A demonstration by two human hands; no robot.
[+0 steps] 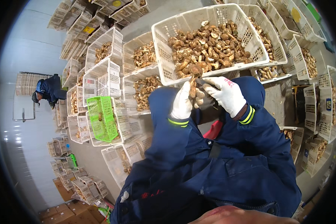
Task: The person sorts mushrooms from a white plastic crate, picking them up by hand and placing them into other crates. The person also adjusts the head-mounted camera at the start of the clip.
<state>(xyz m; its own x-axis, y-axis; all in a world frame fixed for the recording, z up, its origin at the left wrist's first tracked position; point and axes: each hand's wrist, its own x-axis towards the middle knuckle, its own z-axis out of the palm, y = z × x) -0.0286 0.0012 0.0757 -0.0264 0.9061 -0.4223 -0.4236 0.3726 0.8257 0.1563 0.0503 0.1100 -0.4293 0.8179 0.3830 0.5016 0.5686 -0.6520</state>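
Note:
My left hand (182, 103), in a white knit glove, grips a long brown mushroom (193, 86) upright, cap away from me. In the gloved right hand (226, 93) is a small knife (200, 81), its dark blade against the mushroom's stem; most of the knife is hidden by the fingers. Both hands are over my lap, at the near rim of a large white plastic crate (165, 63). That crate holds a heap of brown mushrooms (210, 44) with thick pale stems.
White crates of mushrooms (145, 92) stand close on my left, and another crate (282, 57) on the right. A green plastic basket (102, 120) rests on crates at left. Further left, a person (49, 88) bends beside stacked crates. Something red (213, 130) shows between my legs.

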